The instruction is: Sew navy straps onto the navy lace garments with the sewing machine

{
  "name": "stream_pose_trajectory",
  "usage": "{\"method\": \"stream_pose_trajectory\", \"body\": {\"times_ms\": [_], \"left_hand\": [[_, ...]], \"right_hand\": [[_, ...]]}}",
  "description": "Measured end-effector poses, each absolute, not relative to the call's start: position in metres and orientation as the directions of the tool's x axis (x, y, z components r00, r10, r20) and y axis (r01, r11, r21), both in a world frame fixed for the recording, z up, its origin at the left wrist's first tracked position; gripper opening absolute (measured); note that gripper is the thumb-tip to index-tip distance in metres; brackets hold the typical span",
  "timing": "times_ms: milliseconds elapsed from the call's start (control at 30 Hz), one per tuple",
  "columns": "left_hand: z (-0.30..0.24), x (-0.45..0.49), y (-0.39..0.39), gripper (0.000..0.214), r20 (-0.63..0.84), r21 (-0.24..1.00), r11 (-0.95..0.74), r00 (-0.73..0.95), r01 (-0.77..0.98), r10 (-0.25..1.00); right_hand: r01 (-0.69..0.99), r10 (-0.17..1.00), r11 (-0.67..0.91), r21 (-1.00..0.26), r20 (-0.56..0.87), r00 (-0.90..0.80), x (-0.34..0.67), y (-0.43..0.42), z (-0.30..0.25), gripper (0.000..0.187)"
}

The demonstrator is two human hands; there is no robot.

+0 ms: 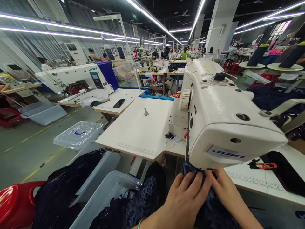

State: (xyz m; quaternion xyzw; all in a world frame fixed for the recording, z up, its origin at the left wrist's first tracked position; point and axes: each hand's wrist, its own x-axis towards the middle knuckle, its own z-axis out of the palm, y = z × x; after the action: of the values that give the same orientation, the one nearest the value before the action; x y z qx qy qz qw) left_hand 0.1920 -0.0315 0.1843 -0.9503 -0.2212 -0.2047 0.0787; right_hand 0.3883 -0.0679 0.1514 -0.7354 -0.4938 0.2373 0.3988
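A white Juki sewing machine (221, 114) fills the right half of the view, its head close to me. Under its front end lies dark navy lace fabric (209, 206). My left hand (184, 198) rests on this fabric with fingers together, pressing it toward the needle area. My right hand (224, 187) lies beside it, fingertips pinched on the same fabric just under the machine head. The needle and presser foot are hidden by the machine head.
A white sewing table (138, 130) extends left. Clear plastic bins (78, 133) and a bin of dark fabric (62, 190) stand at lower left beside a red stool (14, 203). Red snips (264, 165) lie at right. Other machines and workers fill the background.
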Motion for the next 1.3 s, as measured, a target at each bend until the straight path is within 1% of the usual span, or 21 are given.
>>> {"method": "stream_pose_trajectory", "body": {"times_ms": [67,167,267,400,567,733,833,1000,1133,1200,1300], "left_hand": [[0.184,0.193,-0.032,0.042,0.447,-0.102,-0.896,0.825,0.431,0.346],[0.184,0.196,-0.034,0.038,0.496,-0.126,-0.864,0.785,0.488,0.371],[0.185,0.2,-0.036,0.037,0.532,-0.133,-0.839,0.752,0.527,0.389],[0.187,0.202,-0.034,0.036,0.516,-0.131,-0.823,0.747,0.553,0.42],[0.186,0.2,-0.033,0.037,0.487,-0.144,-0.823,0.764,0.549,0.424],[0.185,0.199,-0.033,0.038,0.457,-0.138,-0.838,0.785,0.527,0.418],[0.187,0.199,-0.033,0.038,0.456,-0.133,-0.841,0.786,0.524,0.418],[0.187,0.201,-0.032,0.036,0.482,-0.12,-0.836,0.768,0.535,0.422],[0.177,0.203,-0.029,0.035,0.544,-0.135,-0.827,0.738,0.546,0.399],[0.17,0.202,-0.026,0.035,0.576,-0.14,-0.816,0.717,0.56,0.393],[0.159,0.201,-0.021,0.033,0.564,-0.163,-0.809,0.726,0.564,0.393]], "right_hand": [[0.551,0.916,-0.175,-0.816,0.07,0.395,0.388,-0.067,0.151,0.025],[0.587,0.917,-0.191,-0.787,0.071,0.393,0.389,-0.064,0.153,0.023],[0.617,0.904,-0.26,-0.743,0.037,0.425,0.389,-0.061,0.155,0.028],[0.641,0.893,-0.309,-0.702,0.017,0.449,0.388,-0.057,0.155,0.032],[0.67,0.901,-0.304,-0.677,0.025,0.433,0.388,-0.056,0.155,0.03],[0.666,0.897,-0.31,-0.678,0.024,0.442,0.386,-0.056,0.156,0.032],[0.679,0.905,-0.286,-0.676,0.042,0.423,0.386,-0.056,0.156,0.032],[0.645,0.911,-0.297,-0.704,-0.007,0.412,0.39,-0.057,0.154,0.035],[0.636,0.912,-0.268,-0.724,0.021,0.409,0.387,-0.054,0.151,0.034],[0.598,0.901,-0.248,-0.763,0.046,0.432,0.385,-0.052,0.152,0.034],[0.455,0.89,-0.149,-0.878,0.082,0.45,0.383,-0.047,0.152,0.033]]}}
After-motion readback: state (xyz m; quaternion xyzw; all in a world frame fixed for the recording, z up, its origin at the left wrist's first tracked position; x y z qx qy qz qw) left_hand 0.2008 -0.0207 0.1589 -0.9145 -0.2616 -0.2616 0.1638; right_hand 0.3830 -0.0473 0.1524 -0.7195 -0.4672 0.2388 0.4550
